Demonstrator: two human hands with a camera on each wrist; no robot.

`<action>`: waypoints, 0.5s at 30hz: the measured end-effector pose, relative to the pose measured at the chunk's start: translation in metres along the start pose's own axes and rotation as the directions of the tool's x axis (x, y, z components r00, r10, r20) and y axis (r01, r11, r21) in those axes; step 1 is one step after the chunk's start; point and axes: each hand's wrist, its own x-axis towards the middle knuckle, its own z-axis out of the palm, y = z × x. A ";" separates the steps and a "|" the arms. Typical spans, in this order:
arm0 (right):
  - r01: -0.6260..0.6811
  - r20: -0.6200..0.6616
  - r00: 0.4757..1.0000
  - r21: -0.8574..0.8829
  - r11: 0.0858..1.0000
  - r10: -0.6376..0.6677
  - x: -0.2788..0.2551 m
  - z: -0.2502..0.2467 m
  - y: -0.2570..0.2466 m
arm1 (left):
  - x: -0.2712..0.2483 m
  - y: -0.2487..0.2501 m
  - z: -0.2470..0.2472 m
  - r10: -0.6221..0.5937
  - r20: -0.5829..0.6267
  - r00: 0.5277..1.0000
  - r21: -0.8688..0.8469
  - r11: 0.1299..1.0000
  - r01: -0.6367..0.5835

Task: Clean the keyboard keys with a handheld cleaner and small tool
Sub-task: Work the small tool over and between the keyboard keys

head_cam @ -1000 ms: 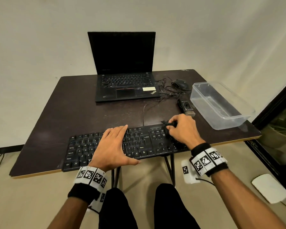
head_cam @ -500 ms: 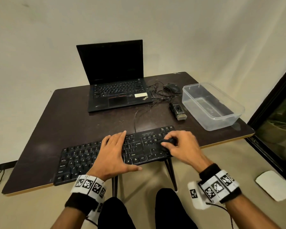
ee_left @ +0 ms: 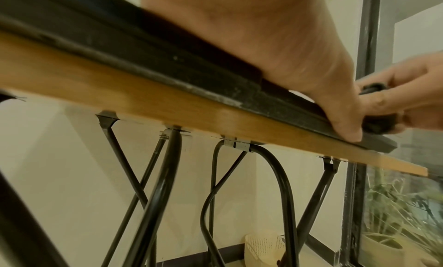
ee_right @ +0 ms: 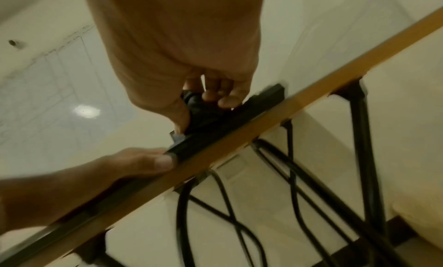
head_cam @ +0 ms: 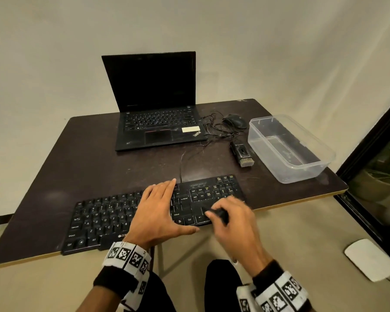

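A black keyboard (head_cam: 104, 218) lies along the near edge of the dark table (head_cam: 95, 158). My left hand (head_cam: 161, 209) rests flat on its middle keys with fingers straight; its thumb (ee_left: 345, 119) lies at the keyboard's front edge (ee_left: 215, 93). My right hand (head_cam: 232, 218) grips a small black tool (head_cam: 218, 216) and holds it against the keys at the keyboard's right end. In the right wrist view the fingers (ee_right: 223, 98) curl round the small black tool (ee_right: 199, 112) on the keyboard (ee_right: 215, 134). A black handheld cleaner (head_cam: 242, 153) with a brush end lies on the table beyond the keyboard.
An open black laptop (head_cam: 155, 109) stands at the back of the table. A mouse (head_cam: 235, 120) and tangled cables (head_cam: 214, 129) lie to its right. A clear plastic container (head_cam: 288, 147) sits at the right edge. Black folding legs (ee_left: 167, 186) run under the table.
My right hand with the small tool has drawn toward me, from the keyboard's far right keys down to its near right keys. The left hand has stayed flat on the keys.
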 end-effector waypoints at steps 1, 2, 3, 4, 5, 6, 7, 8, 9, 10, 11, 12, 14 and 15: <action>0.056 0.014 0.998 0.008 0.998 -0.056 -0.006 0.010 -0.007 | -0.001 0.000 0.000 0.003 0.000 1.000 0.002 1.000 -0.003; 0.092 0.017 0.996 0.000 0.996 -0.092 -0.009 0.014 -0.008 | -0.002 0.000 0.000 0.005 0.005 1.000 0.001 1.000 -0.005; 0.107 0.010 0.994 -0.022 0.994 -0.107 -0.010 0.012 -0.003 | -0.002 0.001 -0.001 0.001 0.013 1.000 -0.003 1.000 -0.001; 0.104 -0.011 0.994 -0.054 0.993 -0.105 -0.009 0.006 0.005 | -0.002 0.001 -0.002 -0.008 0.021 1.000 -0.009 1.000 0.008; 0.084 -0.045 0.995 -0.085 0.993 -0.088 -0.008 -0.003 0.015 | -0.002 0.002 -0.003 -0.016 0.030 0.999 -0.012 1.000 0.016; 0.045 -0.086 0.995 -0.109 0.993 -0.054 -0.006 -0.014 0.027 | -0.002 0.003 -0.003 -0.018 0.036 0.999 -0.015 1.000 0.019; -0.002 -0.122 0.992 -0.113 0.994 -0.012 -0.004 -0.024 0.037 | -0.002 0.003 -0.004 -0.019 0.035 0.999 -0.014 1.000 0.019; -0.045 -0.142 0.989 -0.101 0.994 0.030 -0.003 -0.031 0.044 | -0.002 0.003 -0.004 -0.021 0.031 0.999 -0.012 1.000 0.021; -0.082 -0.159 0.985 -0.089 0.993 0.067 -0.002 -0.033 0.047 | -0.002 0.003 -0.004 -0.020 0.032 0.999 -0.008 1.000 0.021; -0.104 -0.178 0.980 -0.077 0.992 0.089 -0.001 -0.030 0.045 | -0.002 0.004 -0.004 -0.017 0.037 0.999 -0.003 1.000 0.017; -0.103 -0.189 0.978 -0.060 0.993 0.090 -0.002 -0.023 0.037 | -0.001 0.004 -0.004 -0.014 0.040 0.999 0.000 1.000 0.014; -0.074 -0.179 0.981 -0.035 0.997 0.067 -0.004 -0.013 0.026 | -0.002 0.004 -0.003 -0.013 0.036 0.999 0.001 1.000 0.013; 0.052 -0.083 0.995 0.020 0.998 -0.050 -0.012 0.007 0.003 | -0.003 0.002 -0.002 -0.008 0.021 1.000 0.003 1.000 0.008; 0.114 -0.031 0.993 0.029 0.993 -0.113 -0.017 0.011 -0.002 | -0.003 0.001 -0.002 -0.005 0.021 1.000 0.005 1.000 0.005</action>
